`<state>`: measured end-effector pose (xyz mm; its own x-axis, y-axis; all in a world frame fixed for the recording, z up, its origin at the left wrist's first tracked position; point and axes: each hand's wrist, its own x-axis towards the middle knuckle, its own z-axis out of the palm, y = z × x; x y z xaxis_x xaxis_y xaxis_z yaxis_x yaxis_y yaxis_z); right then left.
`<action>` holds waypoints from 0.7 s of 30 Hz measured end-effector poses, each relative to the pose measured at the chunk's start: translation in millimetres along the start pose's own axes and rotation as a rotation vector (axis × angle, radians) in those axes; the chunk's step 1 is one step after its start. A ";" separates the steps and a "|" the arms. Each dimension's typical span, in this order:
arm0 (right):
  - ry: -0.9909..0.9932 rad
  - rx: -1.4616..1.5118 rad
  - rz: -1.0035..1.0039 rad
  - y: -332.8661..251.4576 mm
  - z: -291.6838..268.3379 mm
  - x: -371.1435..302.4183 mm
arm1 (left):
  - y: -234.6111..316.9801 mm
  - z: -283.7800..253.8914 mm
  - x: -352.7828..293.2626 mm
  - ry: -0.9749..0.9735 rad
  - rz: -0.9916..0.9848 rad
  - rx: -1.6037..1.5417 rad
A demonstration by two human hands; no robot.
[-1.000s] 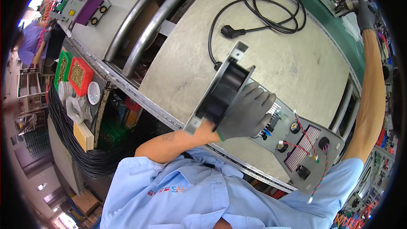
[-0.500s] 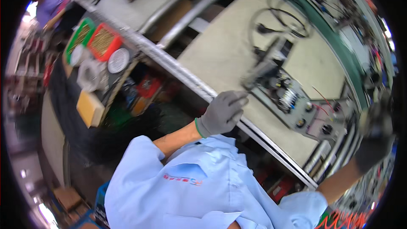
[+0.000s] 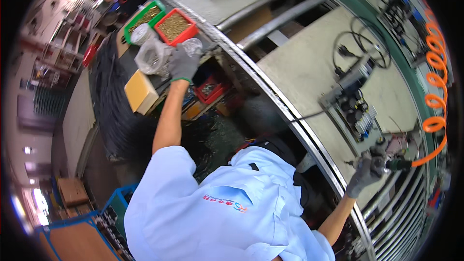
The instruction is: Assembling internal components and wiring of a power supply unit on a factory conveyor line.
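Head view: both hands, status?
Left hand at white dish, grip unclear. Right hand closed around tool on orange coiled hose. Plastic bag close beside left hand.

I get bright, fairly even light over the pale worktop (image 3: 295,50) and the blue shirt (image 3: 193,212), while the space under the bench sinks into deep shadow at mid-frame. White glare blows out patches at upper left and lower left. The left hand (image 3: 183,63) and right hand (image 3: 366,176) look slightly soft to me. Toward the black, rounded rim, the metal rollers (image 3: 397,220) at lower right bow and detail smears.
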<state>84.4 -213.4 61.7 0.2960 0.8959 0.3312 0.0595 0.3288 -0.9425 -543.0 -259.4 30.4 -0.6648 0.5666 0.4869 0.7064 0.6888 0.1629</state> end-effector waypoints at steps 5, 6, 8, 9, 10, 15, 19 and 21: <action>0.077 -0.018 -0.255 11.4 -3.7 -12.7 | -7.1 37.7 36.9 -0.072 0.655 0.371; 0.058 0.013 -0.195 6.6 -3.5 -14.3 | -7.1 39.8 38.8 0.016 0.769 0.351; 0.084 0.032 -0.153 -4.5 -2.1 -18.9 | -4.5 36.1 37.6 -0.068 0.087 0.124; 0.111 0.025 -0.157 -9.2 -0.9 -20.0 | -2.3 29.6 37.9 -0.014 0.123 0.191; 0.124 0.064 -0.073 -13.9 -2.1 -20.2 | 3.4 21.5 35.9 -0.041 0.142 0.241; 0.170 -0.069 -0.243 -11.5 -13.7 -4.5 | 67.6 -38.9 -8.3 -0.060 0.233 -0.132; 0.191 -0.220 -0.432 3.4 -18.6 10.3 | 154.9 -85.7 -91.0 -0.176 0.643 -0.470; 0.186 -0.327 -0.451 6.7 -18.4 12.0 | 198.6 -103.0 -139.6 -0.285 0.808 -0.611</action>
<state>105.9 -205.9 58.6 0.3336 0.6120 0.7171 0.5007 0.5294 -0.6848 -284.9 -248.3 83.3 0.0825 0.8959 0.4365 0.9146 -0.2420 0.3238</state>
